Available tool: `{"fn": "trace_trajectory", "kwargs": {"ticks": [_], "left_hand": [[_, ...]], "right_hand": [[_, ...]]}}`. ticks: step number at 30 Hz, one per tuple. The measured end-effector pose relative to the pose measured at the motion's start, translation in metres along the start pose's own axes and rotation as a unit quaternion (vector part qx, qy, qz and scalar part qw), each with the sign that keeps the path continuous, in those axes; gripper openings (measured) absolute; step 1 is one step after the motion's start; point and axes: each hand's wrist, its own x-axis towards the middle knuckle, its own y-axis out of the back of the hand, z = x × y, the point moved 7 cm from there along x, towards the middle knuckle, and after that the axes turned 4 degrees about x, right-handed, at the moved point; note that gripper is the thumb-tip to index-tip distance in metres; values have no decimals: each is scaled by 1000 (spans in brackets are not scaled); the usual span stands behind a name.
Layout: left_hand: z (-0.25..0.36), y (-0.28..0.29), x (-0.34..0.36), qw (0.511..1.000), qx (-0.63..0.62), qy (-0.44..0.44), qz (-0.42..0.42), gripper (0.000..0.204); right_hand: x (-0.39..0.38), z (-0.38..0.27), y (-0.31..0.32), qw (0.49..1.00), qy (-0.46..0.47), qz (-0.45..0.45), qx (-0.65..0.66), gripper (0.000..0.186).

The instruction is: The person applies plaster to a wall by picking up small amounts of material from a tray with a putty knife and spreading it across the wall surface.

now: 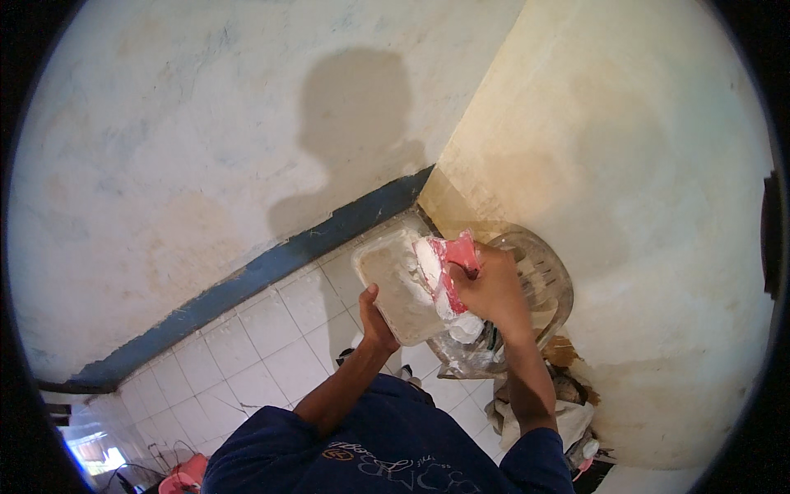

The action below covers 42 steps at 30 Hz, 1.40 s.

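My left hand (378, 323) grips a shallow translucent plastic container (380, 288) by its near left side, thumb over the rim. White paste (411, 272) is smeared on its inner right part. My right hand (492, 288) is closed around a red plastic putty spreader (461, 253), held over the container's right side. Thick white paste (427, 262) coats the spreader's left face and edge. A white lump (466, 328) shows just below it; whether it hangs from the spreader or lies behind cannot be made out.
A plastic chair (550, 263) stands in the corner beyond my right hand. Pale walls (206, 140) meet there, with a blue band (271, 265) along the base of the left one. White tiles (267, 329) cover the floor. Beside my right forearm lies a cloth-like bundle (568, 416).
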Motion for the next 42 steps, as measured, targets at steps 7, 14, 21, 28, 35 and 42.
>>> {"fn": "trace_trajectory", "kwargs": {"ticks": [7, 14, 21, 28, 35, 42], "left_hand": [[-18, 4, 9, 1000, 4, 17, -8, 83], [-10, 5, 6, 1000, -9, 5, -3, 82], [-14, 1, 2, 1000, 30, 7, 8, 83], [-3, 10, -3, 1000, 2, 20, 8, 82], [-1, 5, -12, 1000, 10, 23, 13, 80], [3, 6, -19, 999, 41, 17, 27, 76]], "right_hand": [[-12, -15, -30, 980, 82, 19, -183, 15], [-7, -31, 0, 988, 86, 23, -127, 13], [-11, -4, -40, 980, 60, -4, -187, 9], [-10, -25, -26, 998, 32, -28, -37, 12], [-14, -22, -47, 993, 50, -41, -103, 15], [-15, -42, -79, 990, 96, -38, -100, 13]]}}
